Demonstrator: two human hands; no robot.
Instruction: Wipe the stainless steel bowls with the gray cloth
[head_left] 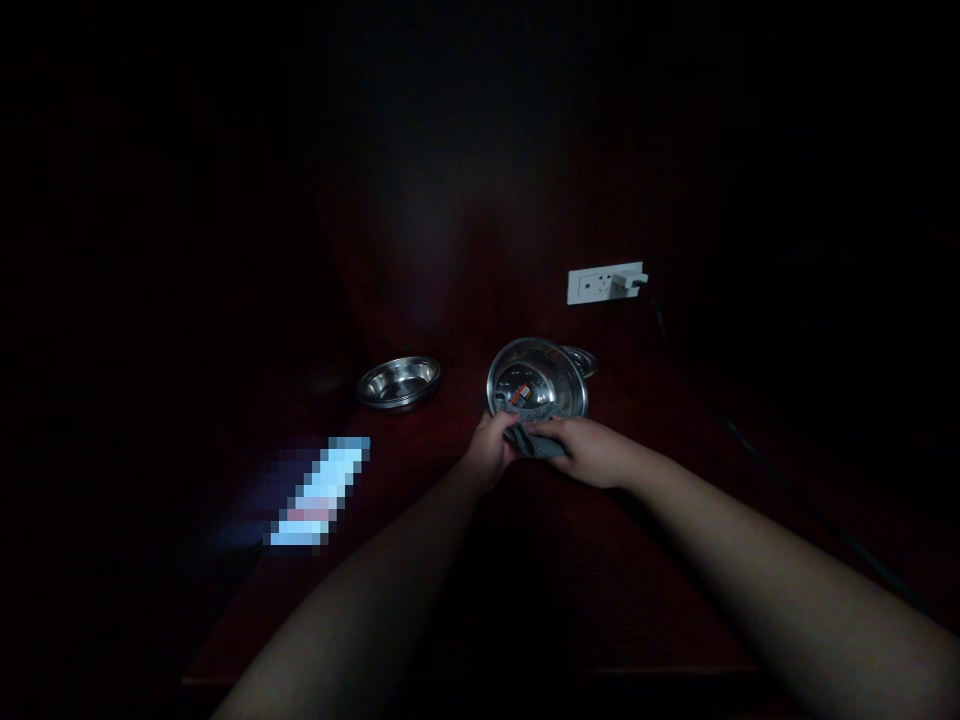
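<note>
A shiny metal bowl [555,372] is tilted so that its inside faces me, and a small red and white label [520,394] shows within it. My left hand [491,447] grips the near left rim of the bowl, thumb over the edge. A grey cloth [541,440] lies bunched over the near rim. My right hand [592,450] is closed on this cloth and presses it against the bowl's edge. The fingers beneath the cloth are hidden.
Several stacked metal bowls [399,385] stand at the left. Another metal piece [583,360] shows partly behind the held bowl. A bright pixelated rectangle [319,495] lies on the dark red table [420,470]. A wall socket [604,284] holds a white plug; a cable [810,510] runs along the right.
</note>
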